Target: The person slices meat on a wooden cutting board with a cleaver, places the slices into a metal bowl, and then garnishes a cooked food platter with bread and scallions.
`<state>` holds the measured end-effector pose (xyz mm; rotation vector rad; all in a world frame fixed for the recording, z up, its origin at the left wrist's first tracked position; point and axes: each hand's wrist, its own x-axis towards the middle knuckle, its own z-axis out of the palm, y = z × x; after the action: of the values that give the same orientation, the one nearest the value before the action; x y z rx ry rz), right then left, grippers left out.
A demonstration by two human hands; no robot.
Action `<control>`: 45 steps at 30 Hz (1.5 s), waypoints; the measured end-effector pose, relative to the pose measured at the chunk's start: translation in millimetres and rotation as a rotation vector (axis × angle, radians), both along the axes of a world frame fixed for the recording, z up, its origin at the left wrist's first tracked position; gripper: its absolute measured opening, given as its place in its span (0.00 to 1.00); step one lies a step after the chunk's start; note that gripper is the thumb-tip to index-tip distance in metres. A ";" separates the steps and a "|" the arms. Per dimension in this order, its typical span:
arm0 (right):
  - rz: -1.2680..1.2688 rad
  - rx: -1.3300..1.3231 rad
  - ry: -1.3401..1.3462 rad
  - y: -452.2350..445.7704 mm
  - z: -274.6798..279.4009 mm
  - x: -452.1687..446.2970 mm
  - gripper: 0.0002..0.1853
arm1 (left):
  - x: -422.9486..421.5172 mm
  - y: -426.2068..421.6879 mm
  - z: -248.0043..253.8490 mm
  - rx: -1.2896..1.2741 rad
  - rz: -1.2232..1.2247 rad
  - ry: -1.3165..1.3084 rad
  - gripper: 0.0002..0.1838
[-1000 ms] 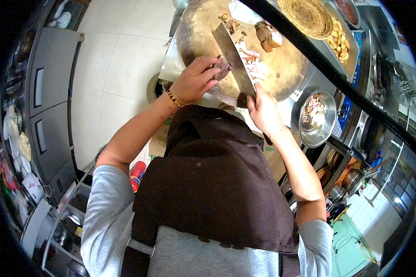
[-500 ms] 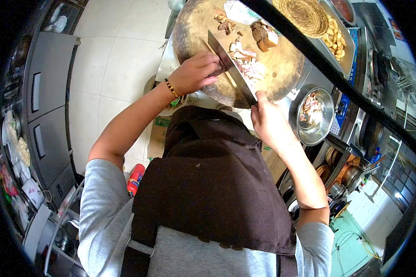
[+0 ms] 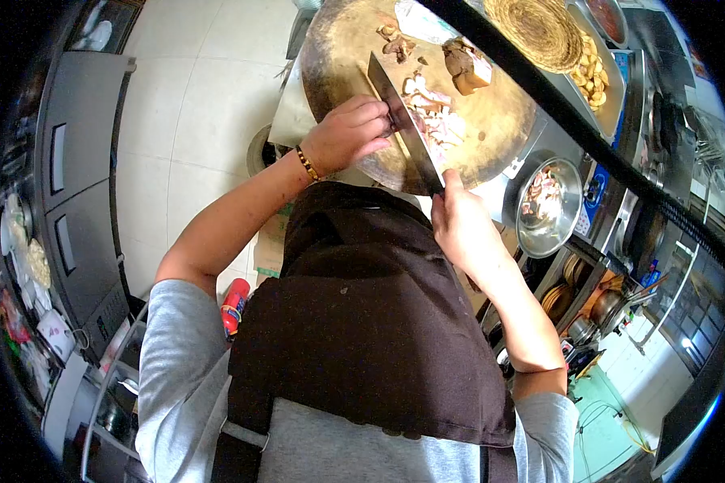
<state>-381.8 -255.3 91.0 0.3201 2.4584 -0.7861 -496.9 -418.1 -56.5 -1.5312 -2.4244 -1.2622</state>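
My right hand (image 3: 466, 217) grips the handle of a cleaver (image 3: 411, 137), whose long blade slants across a round wooden chopping block (image 3: 499, 129). On the blade's left side, my left hand (image 3: 348, 135) is closed with curled fingers on a dark piece of meat (image 3: 391, 125), mostly hidden by the fingers and blade. Sliced meat (image 3: 439, 121) lies in a loose pile just right of the blade. Farther back on the block are a larger chunk of meat (image 3: 467, 68) with a dark top and some small brown scraps (image 3: 396, 44).
A metal bowl (image 3: 573, 217) with cut meat stands right of the block. Behind it are a tray of yellowish pieces (image 3: 590, 76), a woven round mat (image 3: 536, 32) and a clear plastic bag (image 3: 423, 22). A dark strap (image 3: 572, 129) crosses the upper right view.
The cleaver's handle end and my right hand have shifted slightly left and toward me. My left hand stays closed beside the blade. The view has moved a little.
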 end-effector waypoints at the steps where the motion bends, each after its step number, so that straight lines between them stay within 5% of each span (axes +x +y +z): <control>1: -0.002 0.002 0.004 0.8 -4.1 -2.0 0.14 | 0.0 0.5 -0.2 -0.002 0.003 -0.003 0.14; 19: 0.025 0.011 0.360 16.3 -78.8 -18.5 0.20 | 2.6 -4.5 2.5 -0.055 0.034 0.078 0.16; 23: -0.039 -0.010 0.415 24.1 -89.3 -12.7 0.20 | 8.2 -4.1 18.0 0.028 0.254 -0.316 0.15; 25: -0.012 -0.001 0.443 25.1 -90.1 -12.6 0.19 | 11.2 -0.7 25.9 0.217 0.219 -1.073 0.14; 34: 0.029 0.061 0.472 19.0 -93.7 -14.5 0.17 | 17.2 -1.1 11.3 -0.143 0.469 -0.246 0.10; 37: 0.036 0.085 0.437 13.2 -83.0 -16.6 0.17 | 17.6 -2.5 8.3 0.022 0.435 -0.012 0.09; 45: 0.126 0.052 0.353 11.0 -53.2 -22.1 0.16 | 5.2 0.0 4.9 0.111 0.171 0.017 0.08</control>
<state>-403.9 -244.3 37.7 0.0452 2.7984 -0.7800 -491.7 -418.1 -51.6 -1.2726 -2.3713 -1.3191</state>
